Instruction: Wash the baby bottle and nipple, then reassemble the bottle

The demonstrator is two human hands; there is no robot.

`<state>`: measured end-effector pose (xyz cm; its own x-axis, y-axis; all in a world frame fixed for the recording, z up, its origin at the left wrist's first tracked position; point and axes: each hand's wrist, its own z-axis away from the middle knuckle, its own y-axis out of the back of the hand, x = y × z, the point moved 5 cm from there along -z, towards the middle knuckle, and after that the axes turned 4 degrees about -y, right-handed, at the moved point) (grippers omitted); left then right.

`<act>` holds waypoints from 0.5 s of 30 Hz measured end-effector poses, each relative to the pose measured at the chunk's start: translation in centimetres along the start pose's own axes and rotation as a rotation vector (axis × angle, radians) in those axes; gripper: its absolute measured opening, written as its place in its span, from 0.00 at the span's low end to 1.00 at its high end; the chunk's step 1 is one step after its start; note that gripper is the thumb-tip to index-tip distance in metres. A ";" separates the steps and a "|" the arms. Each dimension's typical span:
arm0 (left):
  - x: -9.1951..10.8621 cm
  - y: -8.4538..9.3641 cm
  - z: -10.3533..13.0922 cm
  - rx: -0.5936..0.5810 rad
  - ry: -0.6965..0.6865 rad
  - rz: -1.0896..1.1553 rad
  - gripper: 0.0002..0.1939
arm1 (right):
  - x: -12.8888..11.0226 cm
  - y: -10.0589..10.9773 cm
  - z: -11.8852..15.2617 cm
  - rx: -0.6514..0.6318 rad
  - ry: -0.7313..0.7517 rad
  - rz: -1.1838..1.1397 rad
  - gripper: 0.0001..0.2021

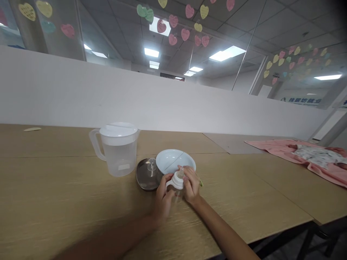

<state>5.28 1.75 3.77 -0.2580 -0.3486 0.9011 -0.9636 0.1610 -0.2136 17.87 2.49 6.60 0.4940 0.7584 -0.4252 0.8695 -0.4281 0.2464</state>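
Observation:
A clear baby bottle (178,183) with a white collar, handles and a teat stands between my hands, in front of a white bowl (173,159). My left hand (163,196) is closed round its left handle and side. Around the collar's right side and close to the teat, my right hand (192,185) has its fingers curled. Left of the bowl lies a metal tray (145,179), with a small clear domed cap (152,164) on it. Part of a green item (201,183) shows just right of my right hand.
A lidded clear plastic pitcher (120,153) stands left of the tray on the wooden table (81,202). At the right, a pink cloth (273,146) lies under a doll in patterned clothing (320,156). A low white wall (108,94) runs behind the table.

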 end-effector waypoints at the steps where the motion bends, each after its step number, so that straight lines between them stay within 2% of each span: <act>1: 0.2 -0.2 0.0 -0.017 -0.023 -0.014 0.21 | 0.0 0.1 0.0 0.018 -0.007 0.003 0.19; 3: 0.5 -0.5 0.1 -0.038 -0.050 -0.047 0.25 | 0.0 0.3 0.0 0.046 -0.019 0.017 0.20; 7: 0.2 -0.9 0.1 -0.057 -0.018 -0.092 0.33 | 0.0 0.6 0.2 0.073 -0.013 0.060 0.19; 12: 0.1 -0.9 0.1 -0.080 -0.075 -0.124 0.29 | 0.6 1.8 0.9 0.343 0.021 0.007 0.09; 15: 0.0 -0.7 -0.1 -0.057 -0.086 -0.110 0.26 | 0.4 1.9 1.0 0.387 0.061 -0.035 0.07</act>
<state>5.94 1.72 3.93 -0.1585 -0.4445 0.8817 -0.9815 0.1684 -0.0916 19.71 1.48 6.01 0.4727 0.7986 -0.3724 0.8292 -0.5462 -0.1186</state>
